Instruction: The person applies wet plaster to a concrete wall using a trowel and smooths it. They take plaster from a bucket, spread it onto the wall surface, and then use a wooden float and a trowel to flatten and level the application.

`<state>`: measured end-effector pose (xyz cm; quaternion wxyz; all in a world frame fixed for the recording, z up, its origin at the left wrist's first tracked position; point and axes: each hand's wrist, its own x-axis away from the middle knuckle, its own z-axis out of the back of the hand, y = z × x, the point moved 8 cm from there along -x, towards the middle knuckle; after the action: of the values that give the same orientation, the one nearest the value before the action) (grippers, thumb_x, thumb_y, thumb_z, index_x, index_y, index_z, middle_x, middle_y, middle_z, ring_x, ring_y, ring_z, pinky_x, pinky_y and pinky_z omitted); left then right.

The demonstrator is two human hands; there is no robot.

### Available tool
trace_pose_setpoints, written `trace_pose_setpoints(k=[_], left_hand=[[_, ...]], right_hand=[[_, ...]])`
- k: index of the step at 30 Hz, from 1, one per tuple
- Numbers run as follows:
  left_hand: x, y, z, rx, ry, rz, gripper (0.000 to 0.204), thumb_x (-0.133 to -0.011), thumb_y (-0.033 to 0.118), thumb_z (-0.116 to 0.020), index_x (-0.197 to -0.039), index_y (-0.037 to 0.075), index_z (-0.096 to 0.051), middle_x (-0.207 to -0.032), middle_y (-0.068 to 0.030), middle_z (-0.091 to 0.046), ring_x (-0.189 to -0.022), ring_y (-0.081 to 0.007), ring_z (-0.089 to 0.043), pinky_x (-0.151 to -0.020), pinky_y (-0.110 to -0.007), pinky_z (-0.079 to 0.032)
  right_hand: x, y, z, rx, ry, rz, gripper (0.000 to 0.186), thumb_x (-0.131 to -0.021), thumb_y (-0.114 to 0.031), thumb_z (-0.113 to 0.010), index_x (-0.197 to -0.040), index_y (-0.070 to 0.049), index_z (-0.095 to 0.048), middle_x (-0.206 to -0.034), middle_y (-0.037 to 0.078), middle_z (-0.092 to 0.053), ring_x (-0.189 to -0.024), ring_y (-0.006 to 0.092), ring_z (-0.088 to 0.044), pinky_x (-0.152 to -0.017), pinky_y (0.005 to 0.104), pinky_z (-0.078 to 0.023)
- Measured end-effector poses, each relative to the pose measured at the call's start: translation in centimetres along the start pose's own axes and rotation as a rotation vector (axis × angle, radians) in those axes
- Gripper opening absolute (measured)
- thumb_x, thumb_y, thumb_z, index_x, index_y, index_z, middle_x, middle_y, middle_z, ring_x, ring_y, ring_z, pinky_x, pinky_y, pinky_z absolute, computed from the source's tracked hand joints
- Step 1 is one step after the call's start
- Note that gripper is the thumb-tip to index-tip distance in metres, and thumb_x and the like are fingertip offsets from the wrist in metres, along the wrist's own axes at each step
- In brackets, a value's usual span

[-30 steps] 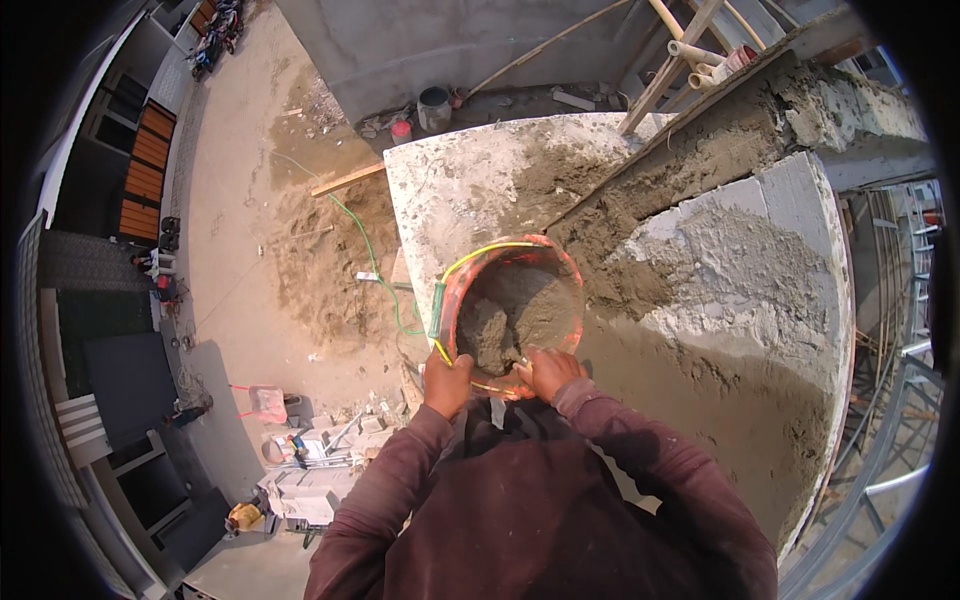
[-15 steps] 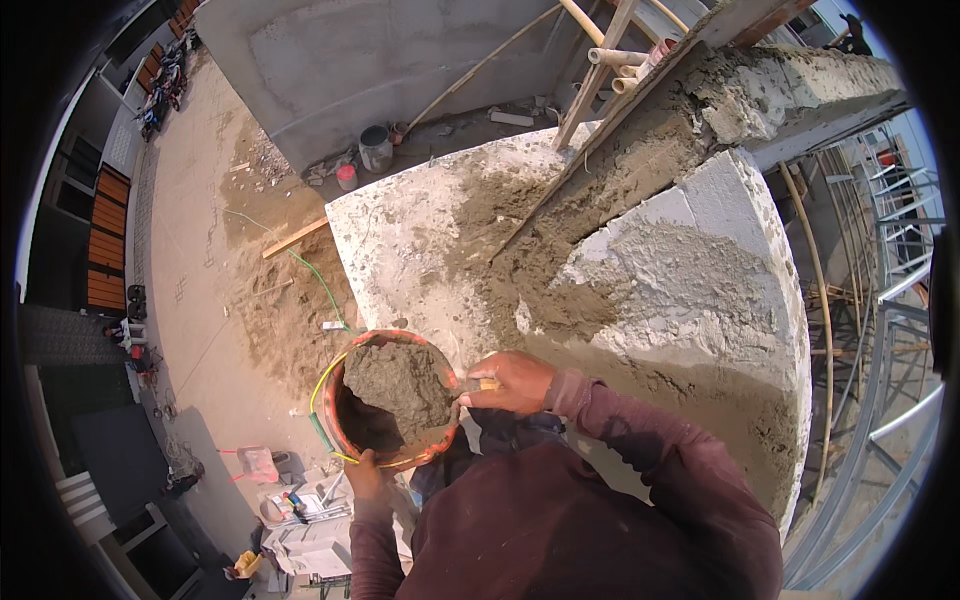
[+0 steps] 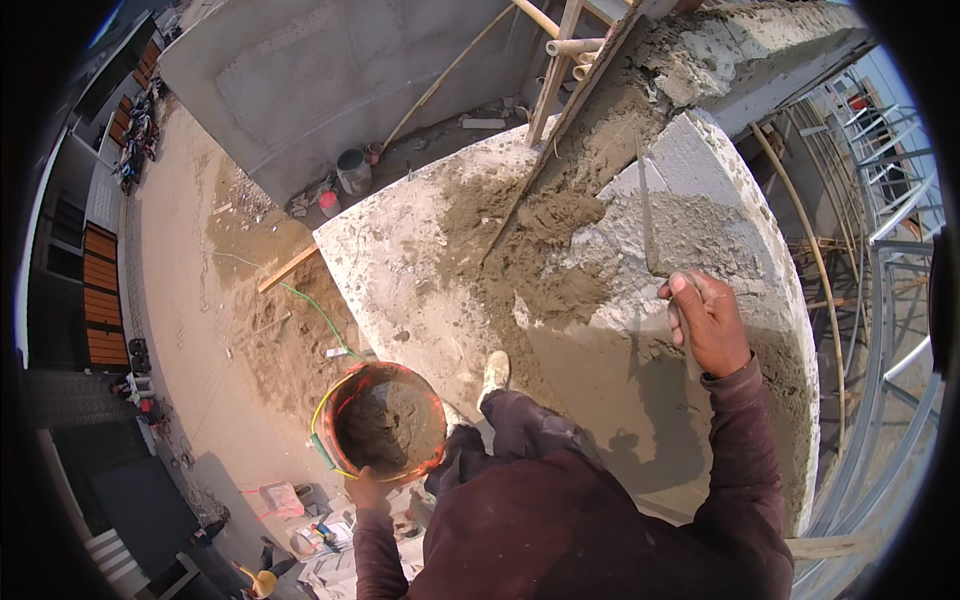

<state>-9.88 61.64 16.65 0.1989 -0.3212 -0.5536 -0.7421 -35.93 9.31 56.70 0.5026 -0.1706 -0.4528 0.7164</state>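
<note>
My left hand (image 3: 369,489) grips the near rim of an orange-red bucket (image 3: 437,440), which has a yellow wire handle with a green grip. Grey wet mortar (image 3: 400,425) lies inside it. Off to the right, my right hand (image 3: 708,325) is closed around the handle of a trowel (image 3: 645,215). Its long thin blade points away from me and shows nearly edge-on over the rough wall face. Below that hand, a smoother band of damp mortar (image 3: 570,370) covers part of the pale surface. Thicker brown mortar (image 3: 545,245) is heaped beside a straight batten (image 3: 560,135).
My shoe (image 3: 495,372) rests on the pale slab (image 3: 385,235), whose left edge drops to a lower paved yard (image 3: 185,280). Bamboo poles (image 3: 575,47) stand at the top. Metal framing (image 3: 890,300) lies beyond the right edge. A grey bucket (image 3: 353,172) stands below.
My right hand has swung from the bucket out to the right with the trowel. The mortar lump that rose in the bucket is gone from it. My left hand keeps its hold on the rim.
</note>
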Motion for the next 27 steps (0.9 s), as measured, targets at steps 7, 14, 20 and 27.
trace_pose_setpoints(k=[7, 14, 20, 27], left_hand=[[4.7, 6.7, -7.7, -0.171, -0.258, -0.188, 0.036, -0.084, -0.003, -0.051, -0.12, -0.005, -0.048, -0.097, -0.0102, -0.058, -0.078, -0.0175, -0.058, -0.07, -0.032, -0.05], [10.3, 11.4, -15.7, -0.23, -0.458, -0.332, 0.02, -0.082, 0.0, -0.056, -0.102, -0.004, -0.054, -0.082, -0.0082, -0.059, -0.076, -0.0164, -0.057, -0.068, -0.032, -0.048], [11.9, 12.2, -18.2, -0.413, -0.482, -0.376, 0.034, -0.082, 0.005, -0.057, -0.115, -0.004, -0.055, -0.087, -0.0173, -0.063, -0.079, -0.0238, -0.062, -0.073, -0.036, -0.049], [10.4, 11.3, -15.3, -0.343, -0.388, -0.326, 0.031, -0.081, 0.006, -0.058, -0.11, -0.004, -0.056, -0.085, -0.0127, -0.063, -0.076, -0.0206, -0.061, -0.069, -0.035, -0.049]], right_hand=[[3.3, 8.1, -17.4, 0.848, -0.416, 0.201, 0.033, -0.095, -0.032, -0.053, -0.105, -0.002, -0.062, -0.097, 0.019, -0.068, -0.096, 0.0361, -0.064, -0.083, 0.0484, -0.049], [5.8, 18.6, -29.7, 0.985, -0.621, 0.265, 0.027, -0.091, -0.029, -0.057, -0.1, -0.006, -0.067, -0.099, 0.015, -0.069, -0.092, 0.033, -0.067, -0.086, 0.0447, -0.051], [8.6, 17.9, -27.6, 0.773, -0.712, -0.053, 0.034, -0.093, -0.033, -0.056, -0.108, -0.004, -0.062, -0.104, 0.017, -0.067, -0.102, 0.0355, -0.063, -0.089, 0.0453, -0.05], [7.9, 15.2, -29.8, 0.562, -0.622, 0.097, 0.04, -0.09, -0.038, -0.061, -0.108, -0.003, -0.061, -0.103, 0.021, -0.067, -0.099, 0.0391, -0.062, -0.085, 0.0481, -0.049]])
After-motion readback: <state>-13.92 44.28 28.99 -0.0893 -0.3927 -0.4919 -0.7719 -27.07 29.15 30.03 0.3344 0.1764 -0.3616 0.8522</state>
